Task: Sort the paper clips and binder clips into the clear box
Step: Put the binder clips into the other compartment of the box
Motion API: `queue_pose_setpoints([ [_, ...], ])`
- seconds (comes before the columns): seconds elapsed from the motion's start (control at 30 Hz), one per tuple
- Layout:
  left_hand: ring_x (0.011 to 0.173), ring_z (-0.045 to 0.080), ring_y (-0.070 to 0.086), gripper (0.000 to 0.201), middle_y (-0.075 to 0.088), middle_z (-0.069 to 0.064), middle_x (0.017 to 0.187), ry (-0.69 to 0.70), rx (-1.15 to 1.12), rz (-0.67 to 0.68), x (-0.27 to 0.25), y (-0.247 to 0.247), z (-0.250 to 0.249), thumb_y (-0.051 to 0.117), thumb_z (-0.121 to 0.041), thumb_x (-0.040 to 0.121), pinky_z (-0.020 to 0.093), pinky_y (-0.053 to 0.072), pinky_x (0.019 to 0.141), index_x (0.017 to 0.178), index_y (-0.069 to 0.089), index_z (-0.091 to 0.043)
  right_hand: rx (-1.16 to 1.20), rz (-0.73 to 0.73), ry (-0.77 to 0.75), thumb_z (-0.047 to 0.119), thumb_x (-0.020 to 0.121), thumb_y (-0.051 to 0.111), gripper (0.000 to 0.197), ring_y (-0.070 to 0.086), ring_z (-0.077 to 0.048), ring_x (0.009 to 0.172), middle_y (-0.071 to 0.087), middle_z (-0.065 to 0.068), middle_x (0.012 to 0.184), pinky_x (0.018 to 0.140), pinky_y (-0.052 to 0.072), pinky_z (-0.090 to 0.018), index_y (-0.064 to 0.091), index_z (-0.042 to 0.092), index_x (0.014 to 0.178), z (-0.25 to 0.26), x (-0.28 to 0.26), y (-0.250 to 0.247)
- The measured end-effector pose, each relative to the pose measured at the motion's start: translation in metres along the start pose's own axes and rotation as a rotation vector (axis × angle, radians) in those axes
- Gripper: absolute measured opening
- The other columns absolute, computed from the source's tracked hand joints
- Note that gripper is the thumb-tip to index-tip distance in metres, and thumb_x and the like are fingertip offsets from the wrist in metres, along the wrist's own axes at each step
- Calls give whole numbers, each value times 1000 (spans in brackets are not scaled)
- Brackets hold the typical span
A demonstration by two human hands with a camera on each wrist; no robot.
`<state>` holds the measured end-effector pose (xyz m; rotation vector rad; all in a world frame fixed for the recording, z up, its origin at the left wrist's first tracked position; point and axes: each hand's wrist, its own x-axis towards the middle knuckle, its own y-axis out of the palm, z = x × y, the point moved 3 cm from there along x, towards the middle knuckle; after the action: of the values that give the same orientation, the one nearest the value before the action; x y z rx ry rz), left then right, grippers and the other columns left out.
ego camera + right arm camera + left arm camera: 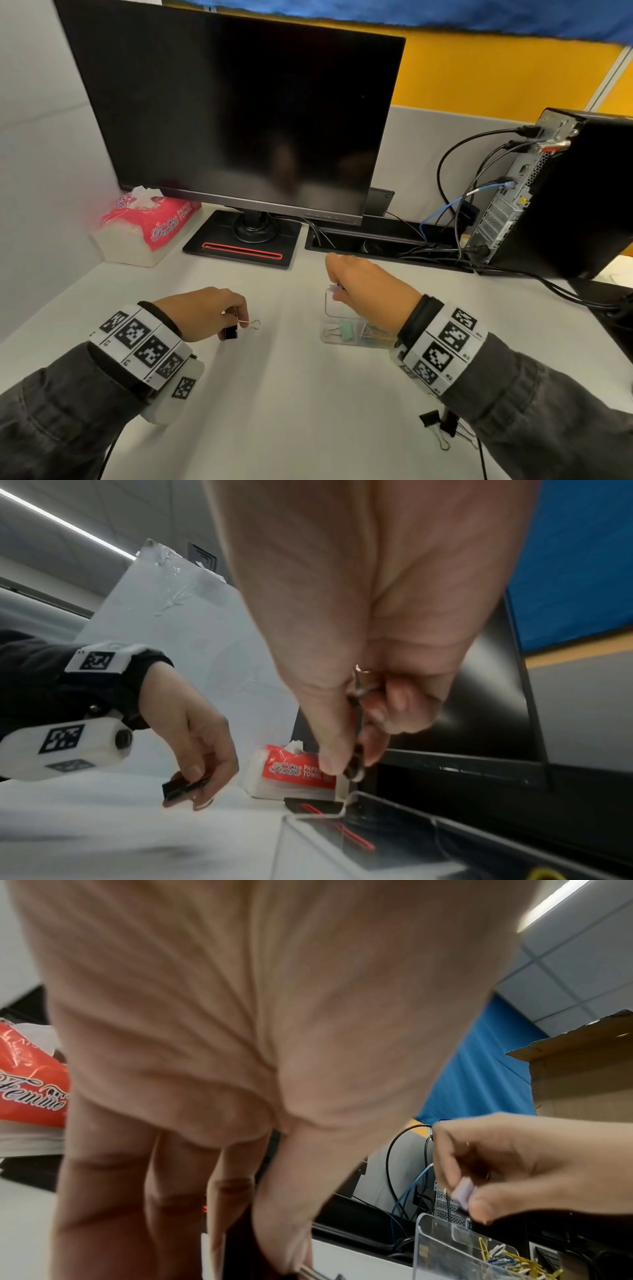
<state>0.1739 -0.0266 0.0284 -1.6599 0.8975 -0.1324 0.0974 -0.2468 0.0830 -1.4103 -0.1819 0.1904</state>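
I pinch a small lilac binder clip [335, 288] in my right hand [371, 291] above the clear plastic box [330, 337] at centre right, ready to drop it, while my left hand [202, 313] grips a black binder clip [230, 333] just above the bench [291, 394], queued next.

Dark grey denim sleeves [534, 407] end in black cuffs; white wristbands [445, 346] printed with black square markers circle both wrists, a white camera housing [65, 753] beneath the left.
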Motion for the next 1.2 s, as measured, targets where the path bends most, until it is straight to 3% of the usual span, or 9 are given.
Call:
queue_pose_setpoints([
  [0.1,78,1,54,24,61,-12,91,5,5,-6,-1,-1,0,43,-16,97,14,37,69,90,55,-36,-112,42,-7,6,93,51,10,53,-26,81,56,-13,100,72,49,-36,44,12,96,-11,3,14],
  [0.17,77,1,53,24,62,-11,90,8,3,-9,-1,-1,0,42,-16,97,13,37,67,91,55,-35,-123,56,-5,7,92,53,9,52,-24,81,57,-13,99,73,47,-35,45,10,90,-13,4,18],
  [0.33,74,-1,53,21,60,-14,90,41,-17,-36,0,-1,-8,44,-15,97,11,36,64,94,57,-32,-81,24,6,18,88,64,17,56,-23,91,57,-7,105,78,46,-28,60,8,102,-18,3,14],
  [0.53,69,1,66,13,64,-11,90,135,-162,-167,0,-4,-26,58,-16,92,7,42,57,94,65,-26,2,-20,30,22,85,68,36,58,-22,96,53,-4,114,81,48,-29,57,15,119,-24,2,14],
  [0.73,80,2,65,17,69,-16,85,276,-313,-450,2,-18,-63,74,-20,80,16,52,69,88,66,-33,126,-272,65,32,85,67,19,58,-9,76,56,6,93,74,53,-30,65,19,98,-47,-32,-20],
  [0.83,80,0,63,18,65,-16,87,338,-314,-535,14,-22,-86,75,-20,79,11,48,68,90,67,-31,111,-181,146,36,86,64,16,58,-6,74,55,13,87,69,50,-22,64,24,98,-67,-68,-27],
  [0.9,77,1,62,19,64,-16,85,367,-273,-541,26,-21,-100,73,-20,80,11,45,66,95,67,-30,89,-73,206,38,86,63,15,58,-5,72,57,15,84,67,48,-19,64,29,98,-79,-94,-26],
  [1.07,89,14,60,22,60,-7,101,310,136,-418,48,-13,-126,54,-36,93,33,51,79,111,67,-33,139,38,335,42,86,62,11,59,-2,74,61,16,80,68,51,-20,61,39,96,-104,-152,-14],
  [1.2,101,14,58,31,56,-9,111,278,374,-321,54,-7,-142,41,-43,97,28,44,73,121,60,-37,170,52,391,42,86,61,8,60,-1,73,61,17,80,64,49,-17,61,40,94,-116,-175,-8],
])
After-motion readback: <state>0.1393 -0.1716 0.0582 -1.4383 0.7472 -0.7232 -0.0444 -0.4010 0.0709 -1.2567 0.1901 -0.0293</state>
